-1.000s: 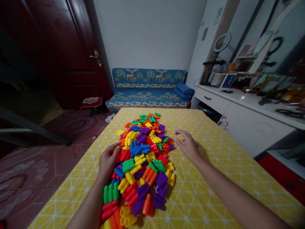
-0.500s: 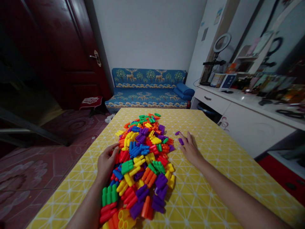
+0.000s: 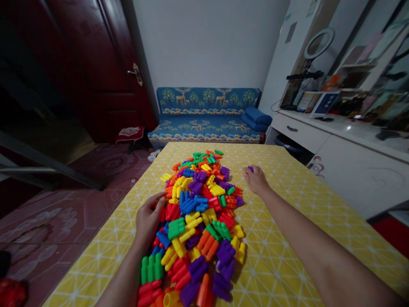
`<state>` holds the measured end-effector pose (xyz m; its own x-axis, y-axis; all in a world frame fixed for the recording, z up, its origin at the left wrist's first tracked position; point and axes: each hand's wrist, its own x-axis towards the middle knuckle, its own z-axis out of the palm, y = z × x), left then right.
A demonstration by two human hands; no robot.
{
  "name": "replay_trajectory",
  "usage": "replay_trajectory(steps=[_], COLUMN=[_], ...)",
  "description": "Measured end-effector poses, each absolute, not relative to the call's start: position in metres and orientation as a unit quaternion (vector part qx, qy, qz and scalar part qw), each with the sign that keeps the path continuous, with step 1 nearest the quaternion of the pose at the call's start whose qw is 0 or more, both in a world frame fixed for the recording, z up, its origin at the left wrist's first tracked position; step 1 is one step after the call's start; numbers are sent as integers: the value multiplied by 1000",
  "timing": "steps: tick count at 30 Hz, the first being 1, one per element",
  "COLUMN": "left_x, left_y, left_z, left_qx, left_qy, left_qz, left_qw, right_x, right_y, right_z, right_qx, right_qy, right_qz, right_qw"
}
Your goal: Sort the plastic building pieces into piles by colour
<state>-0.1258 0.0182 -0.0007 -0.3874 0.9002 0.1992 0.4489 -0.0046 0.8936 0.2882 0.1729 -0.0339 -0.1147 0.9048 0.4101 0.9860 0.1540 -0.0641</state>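
1. The surface [image 3: 287, 238] is covered with a yellow cloth printed with white lines and fills the lower half of the view.
2. A blue sofa [image 3: 207, 113] with a deer pattern stands against the far wall beyond the surface; a dark red door [image 3: 105, 72] is to its left and a white cabinet [image 3: 345, 166] runs along the right side.
3. A pile of plastic blocks [image 3: 198, 217] in red, orange, yellow, green, blue and purple stretches along the middle of the surface, from the near edge toward the far end.
4. The left hand [image 3: 148, 219] rests against the left flank of the pile, fingers curled loosely on the blocks there; it encloses no single block.
5. The right hand [image 3: 256, 180] lies well out to the right of the pile's far part, fingers bent over a small purple block [image 3: 251, 169]. Whether the fingers actually pinch it cannot be told.
6. That purple block sits on the cloth apart from the pile, at the right hand's fingertips.
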Motion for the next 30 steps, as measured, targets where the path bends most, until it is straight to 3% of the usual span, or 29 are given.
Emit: replay_trajectory(steps=[13,24,30], left_x=[-125,-127,-126], left_y=[19,17,16], left_z=[1,0,1], left_qx=[514,517,513], left_qy=[670,676,679], left_qz=[493,483,484], left_qw=[212,207,204], right_x=[270,259,253], right_y=[157,131,125], right_z=[-23,-22,-15], right_qx=[-701,-666,-601], right_qy=[-677,-700,-758], right_qz=[-119,-136,-83], right_qw=[193,220,240])
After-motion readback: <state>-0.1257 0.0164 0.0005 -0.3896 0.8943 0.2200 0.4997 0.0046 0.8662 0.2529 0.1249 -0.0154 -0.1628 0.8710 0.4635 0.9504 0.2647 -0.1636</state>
